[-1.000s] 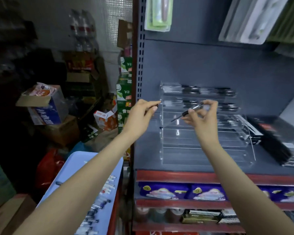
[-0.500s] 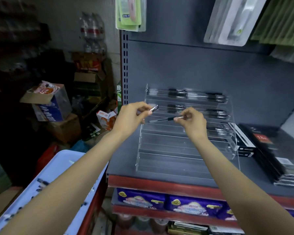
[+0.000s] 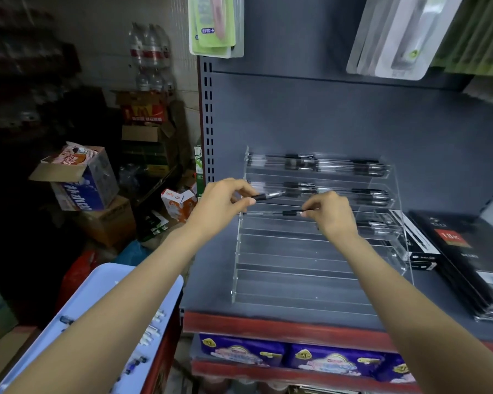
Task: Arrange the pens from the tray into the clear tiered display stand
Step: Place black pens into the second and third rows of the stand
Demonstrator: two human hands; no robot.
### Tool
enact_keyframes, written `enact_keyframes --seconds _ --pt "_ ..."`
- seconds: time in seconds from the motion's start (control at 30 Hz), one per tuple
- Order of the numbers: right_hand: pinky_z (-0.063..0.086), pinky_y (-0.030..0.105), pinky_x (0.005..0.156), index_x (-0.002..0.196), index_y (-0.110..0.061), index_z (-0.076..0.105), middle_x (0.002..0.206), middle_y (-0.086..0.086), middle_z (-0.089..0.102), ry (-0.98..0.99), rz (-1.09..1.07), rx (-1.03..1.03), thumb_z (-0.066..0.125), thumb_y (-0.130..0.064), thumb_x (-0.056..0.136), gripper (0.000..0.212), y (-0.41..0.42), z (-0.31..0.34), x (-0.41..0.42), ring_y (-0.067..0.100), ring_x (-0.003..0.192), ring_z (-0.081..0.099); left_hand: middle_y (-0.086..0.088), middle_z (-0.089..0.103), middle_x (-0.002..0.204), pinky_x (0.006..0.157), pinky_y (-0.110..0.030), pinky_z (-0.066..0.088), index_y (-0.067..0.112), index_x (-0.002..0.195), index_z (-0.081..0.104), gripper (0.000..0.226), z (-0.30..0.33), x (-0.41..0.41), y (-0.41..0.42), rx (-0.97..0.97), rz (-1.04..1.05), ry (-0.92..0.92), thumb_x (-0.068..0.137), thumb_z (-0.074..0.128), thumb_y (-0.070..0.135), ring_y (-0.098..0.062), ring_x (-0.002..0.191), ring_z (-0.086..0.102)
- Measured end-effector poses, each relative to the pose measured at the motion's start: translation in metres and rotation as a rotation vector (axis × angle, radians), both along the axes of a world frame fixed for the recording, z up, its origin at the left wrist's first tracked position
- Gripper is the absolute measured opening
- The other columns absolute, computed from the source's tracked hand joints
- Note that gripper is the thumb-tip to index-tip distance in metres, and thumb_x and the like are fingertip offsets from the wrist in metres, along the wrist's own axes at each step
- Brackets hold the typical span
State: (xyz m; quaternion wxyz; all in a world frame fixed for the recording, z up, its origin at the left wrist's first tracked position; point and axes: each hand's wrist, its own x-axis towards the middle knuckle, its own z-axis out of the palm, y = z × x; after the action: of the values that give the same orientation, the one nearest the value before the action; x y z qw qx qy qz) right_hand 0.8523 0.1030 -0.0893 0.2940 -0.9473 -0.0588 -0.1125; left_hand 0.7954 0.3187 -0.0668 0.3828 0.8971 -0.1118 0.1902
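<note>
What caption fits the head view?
Left hand and right hand each place a pen in the clear display stand.

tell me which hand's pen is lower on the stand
The right hand. Its pen lies level along the third tier of the stand, while the left hand holds its pen higher, tilted, by the second tier.

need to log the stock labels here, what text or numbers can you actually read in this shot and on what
"18K": red label on the flat black box right of the clear tiered display stand.
Blue cardboard carton at left: white characters, too blurred to read.
Green blister pack hanging above: small blue label, unreadable.
Purple packets on the lower shelf: print too blurred.
</note>
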Motion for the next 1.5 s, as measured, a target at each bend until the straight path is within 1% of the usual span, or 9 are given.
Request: enact_keyframes --seconds 0.1,0.23,0.37,0.57,0.8,0.93,1.07,1.23,1.5 --pt "0.054 0.034 0.078 0.082 -0.011 0.073 0.087 0.01 0.072 0.018 0.019 0.002 0.071 -0.007 0.081 0.004 0.001 -0.001 0.002 0.022 0.072 0.062 0.005 0.062 0.088 0.074 -0.016 0.049 0.017 0.096 0.071 0.012 -0.001 0.003 0.0 0.05 -0.018 -0.001 0.085 0.066 0.016 -0.009 0.073 0.064" --pt "0.045 0.018 0.077 0.09 -0.005 0.073 0.093 0.009 0.071 0.046 0.064 0.002 0.069 -0.006 0.082 0.009 0.002 -0.001 0.0 0.018 0.087 0.064 0.009 0.057 0.086 0.069 0.001 0.04 0.014 0.1 0.071 0.016 -0.003 0.005 -0.006 0.041 -0.068 0.015 0.086 0.064 0.01 0.002 0.072 0.058" --pt "0.048 0.003 0.065 0.1 -0.011 0.071 0.093 -0.003 0.069 0.016 0.149 0.301 0.065 -0.01 0.086 0.015 -0.004 0.007 -0.013 0.007 0.081 0.063 0.008 0.057 0.09 0.072 0.006 0.036 0.014 0.106 0.07 0.022 -0.006 0.009 -0.01 0.058 -0.105 0.02 0.087 0.061 0.005 0.008 0.074 0.053" --pt "0.053 0.013 0.071 0.093 -0.006 0.07 0.082 0.0 0.069 0.035 0.294 0.664 0.064 -0.001 0.084 0.012 -0.007 0.012 -0.028 0.0 0.067 0.067 0.007 0.061 0.093 0.08 -0.004 0.043 0.018 0.102 0.071 0.018 -0.003 0.013 -0.024 0.067 -0.142 -0.006 0.087 0.064 0.011 0.0 0.082 0.058" --pt "0.046 0.017 0.08 0.087 -0.013 0.074 0.083 -0.002 0.07 -0.02 0.035 0.477 0.07 -0.008 0.081 0.008 -0.03 0.0 -0.015 0.008 0.078 0.064 -0.008 0.047 0.132 0.105 -0.032 0.037 0.012 0.138 0.041 0.058 -0.018 0.015 -0.005 0.032 0.225 0.066 0.086 0.066 0.02 -0.021 0.123 0.046" --pt "0.043 0.001 0.063 0.087 -0.01 0.074 0.079 -0.001 0.068 -0.007 0.054 0.315 0.072 -0.012 0.081 0.007 -0.021 0.0 -0.013 0.009 0.074 0.062 -0.009 0.06 0.126 0.094 -0.025 0.042 0.005 0.131 0.051 0.049 -0.026 0.019 0.001 -0.026 0.189 0.229 0.086 0.066 0.02 -0.019 0.113 0.058" --pt "0.047 0.014 0.07 0.082 -0.007 0.074 0.081 0.005 0.07 0.008 0.072 0.174 0.073 -0.009 0.079 0.004 -0.012 -0.002 -0.006 0.014 0.073 0.062 -0.008 0.067 0.116 0.092 -0.022 0.044 0.006 0.119 0.062 0.039 -0.029 0.019 0.003 -0.101 0.198 0.209 0.083 0.069 0.021 -0.015 0.107 0.062" --pt "0.042 0.001 0.053 0.08 -0.006 0.075 0.076 0.003 0.066 0.071 0.078 0.092 0.074 -0.01 0.078 0.004 -0.012 0.003 0.0 0.014 0.068 0.06 -0.009 0.07 0.106 0.094 -0.026 0.048 0.006 0.111 0.067 0.034 -0.035 0.016 0.001 -0.189 0.238 0.163 0.081 0.072 0.02 -0.015 0.097 0.065" --pt "0.045 0.006 0.06 0.093 -0.005 0.072 0.09 0.011 0.072 0.123 0.097 0.098 0.068 -0.002 0.081 0.013 -0.006 0.003 0.002 0.01 0.071 0.059 -0.003 0.069 0.105 0.089 -0.02 0.045 0.008 0.114 0.065 0.033 -0.036 0.006 -0.001 -0.223 0.209 0.169 0.082 0.07 0.015 -0.009 0.093 0.061"
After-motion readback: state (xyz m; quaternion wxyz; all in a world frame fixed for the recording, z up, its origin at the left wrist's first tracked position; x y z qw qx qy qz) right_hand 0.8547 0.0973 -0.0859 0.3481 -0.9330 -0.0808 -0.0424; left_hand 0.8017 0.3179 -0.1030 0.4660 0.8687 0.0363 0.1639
